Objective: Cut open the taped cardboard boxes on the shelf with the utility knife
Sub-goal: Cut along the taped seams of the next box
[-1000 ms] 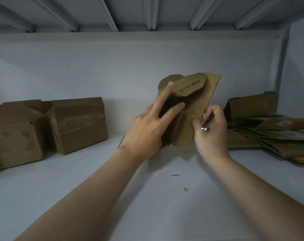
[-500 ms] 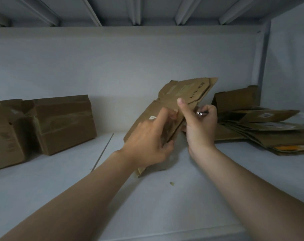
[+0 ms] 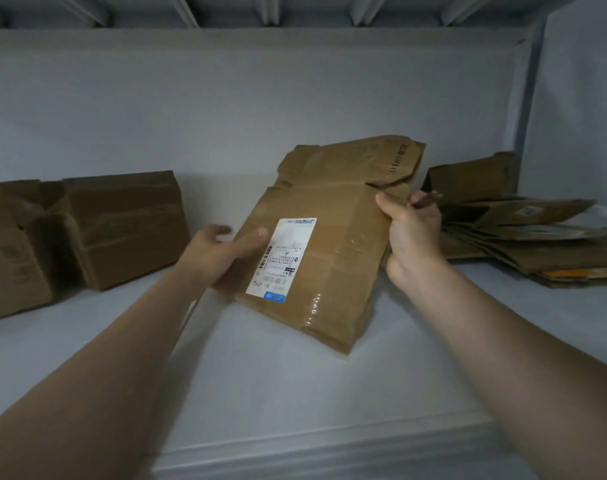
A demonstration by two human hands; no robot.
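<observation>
- Centrally, the left hand (image 3: 222,251) is gripping the left edge of the flattened cardboard box (image 3: 333,216), its thumb lying on top just beside the white shipping label (image 3: 282,260) and its fingers curling underneath
- The right hand (image 3: 413,233) is clamping the box's right edge, thumb pressing on the top face, while its curled fingers are also holding the utility knife (image 3: 428,199), a dark blurred stub poking out above the knuckles
- The box is being held tilted in the middle of the frame, label side up, with clear tape (image 3: 312,306) running along its seam; whether its lower corner is touching the white shelf (image 3: 295,393) cannot be told
- Two taped boxes are standing touching at the left of the frame, the nearer box (image 3: 129,226) and the edge box (image 3: 11,251)
- At the right of the frame, a pile of flattened cardboard (image 3: 524,237) is lying on the shelf against the side wall
</observation>
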